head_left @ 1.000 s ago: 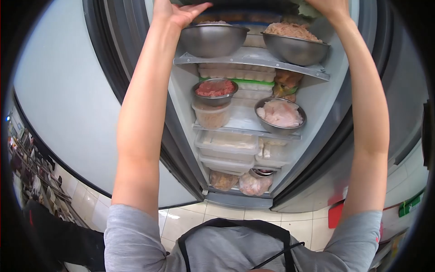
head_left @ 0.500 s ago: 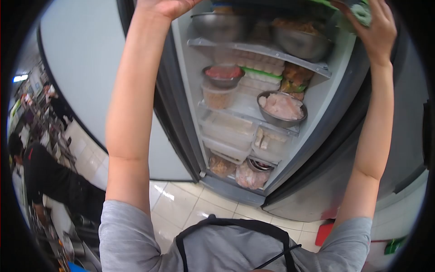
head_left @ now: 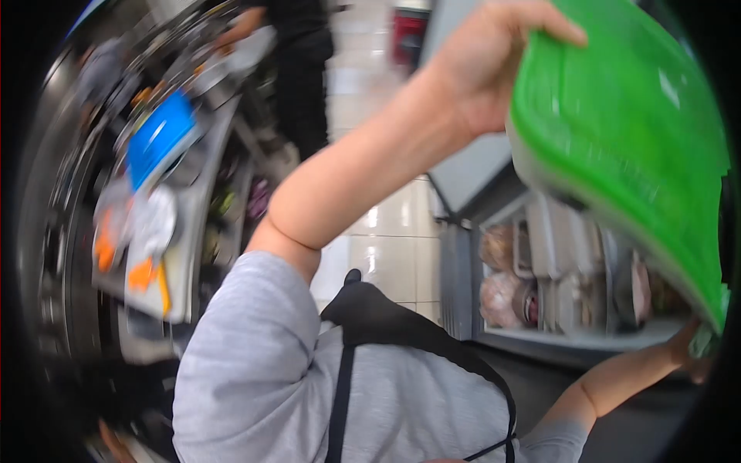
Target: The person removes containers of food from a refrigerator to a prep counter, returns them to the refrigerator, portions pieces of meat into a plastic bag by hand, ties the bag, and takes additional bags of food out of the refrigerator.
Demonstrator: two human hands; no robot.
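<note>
A large plastic container with a bright green lid (head_left: 625, 116) is held up at the upper right, tilted, in front of the fridge. My left hand (head_left: 494, 65) grips its left edge, the thumb or a finger lying over the lid. At the container's lower right corner is my right hand (head_left: 691, 351), partly hidden at the dark rim of the view. A pale green crumpled thing (head_left: 702, 339) shows beside that hand; I cannot tell what it is. Below the container the open fridge (head_left: 532, 336) holds plastic boxes (head_left: 552, 239) and bagged food (head_left: 500, 297).
To the left a metal worktop (head_left: 197, 255) carries a blue board or lid (head_left: 162, 135), orange pieces, a bowl-like white item (head_left: 158, 220) and a yellow-handled tool (head_left: 164, 289). A person in dark clothes (head_left: 297, 69) stands beyond it. Tiled floor (head_left: 386, 247) lies between worktop and fridge.
The view has swung left toward the worktop. The green-lidded container now shows large between my hands, out from the fridge's upper part. My left hand has come down from the top edge.
</note>
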